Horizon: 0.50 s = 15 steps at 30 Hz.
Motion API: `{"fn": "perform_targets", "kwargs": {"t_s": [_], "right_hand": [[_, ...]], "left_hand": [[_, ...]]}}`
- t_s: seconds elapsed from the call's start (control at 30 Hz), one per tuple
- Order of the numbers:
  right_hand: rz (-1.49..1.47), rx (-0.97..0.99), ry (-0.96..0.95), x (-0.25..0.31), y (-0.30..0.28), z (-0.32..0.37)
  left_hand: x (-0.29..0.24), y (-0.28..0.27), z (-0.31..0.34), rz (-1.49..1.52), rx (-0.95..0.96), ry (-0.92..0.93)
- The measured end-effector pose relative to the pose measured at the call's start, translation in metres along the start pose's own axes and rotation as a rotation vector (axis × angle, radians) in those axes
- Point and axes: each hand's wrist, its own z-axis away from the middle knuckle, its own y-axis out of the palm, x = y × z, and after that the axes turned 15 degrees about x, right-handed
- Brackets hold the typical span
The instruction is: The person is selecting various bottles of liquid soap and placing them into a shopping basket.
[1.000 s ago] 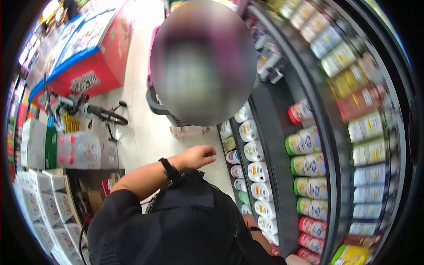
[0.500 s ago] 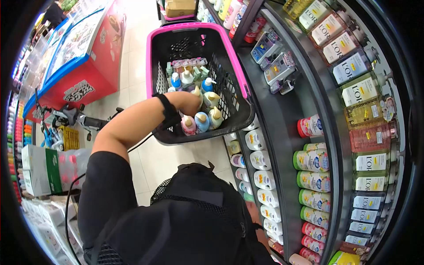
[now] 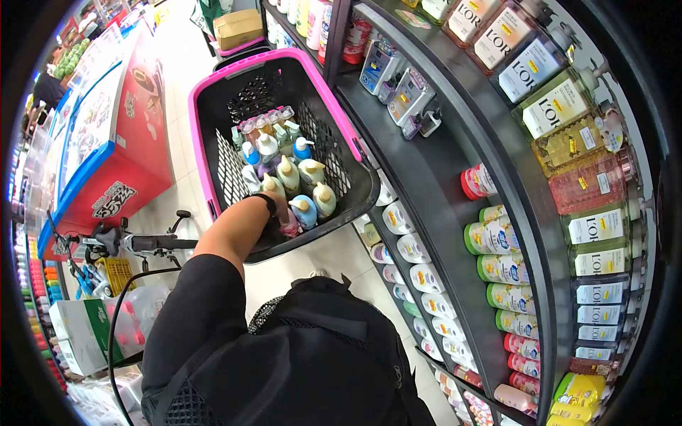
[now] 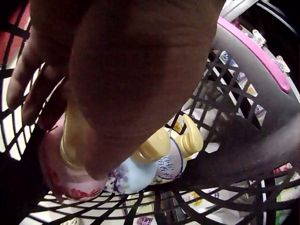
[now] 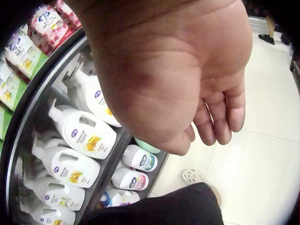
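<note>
Deep inside the black basket with a pink rim [image 3: 337,113], my left hand [image 4: 136,70] reaches down over a pink pump bottle [image 4: 70,185] with red flowers. Its thumb and fingers are round the bottle's cream pump top. Right beside it stand a light blue pump bottle [image 4: 133,176] and a white one [image 4: 171,166] with blue lettering. Farther back in the basket, several more pump bottles [image 3: 287,174] stand upright. My right hand [image 5: 178,84] hangs beside the shelf, its fingers loosely curled and holding nothing; in the head view it is hidden.
Shelving on the right carries white handled bottles [image 5: 82,133], green-capped bottles [image 3: 497,238] and large pump bottles [image 3: 558,106]. On the left stand a red freezer [image 3: 117,192], a small bicycle [image 3: 153,243] and a white and green carton [image 3: 85,337]. A cardboard box [image 3: 238,30] sits beyond the basket.
My left hand has gone from in front of my body into the basket, then down to the pink bottle near its front. The basket, blurred over at first, now shows fully and farther left.
</note>
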Motion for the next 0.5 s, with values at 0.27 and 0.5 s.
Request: {"fn": "perform_targets", "kwargs": {"t_s": [0.27, 0.5], "right_hand": [[-0.059, -0.034, -0.029, 0.003, 0.0, 0.005], [-0.684, 0.035, -0.021, 0.097, -0.029, 0.055]], "left_hand": [[-0.016, 0.003, 0.017, -0.087, -0.032, -0.069], [-0.013, 0.005, 0.005, -0.062, 0.048, -0.032]]}}
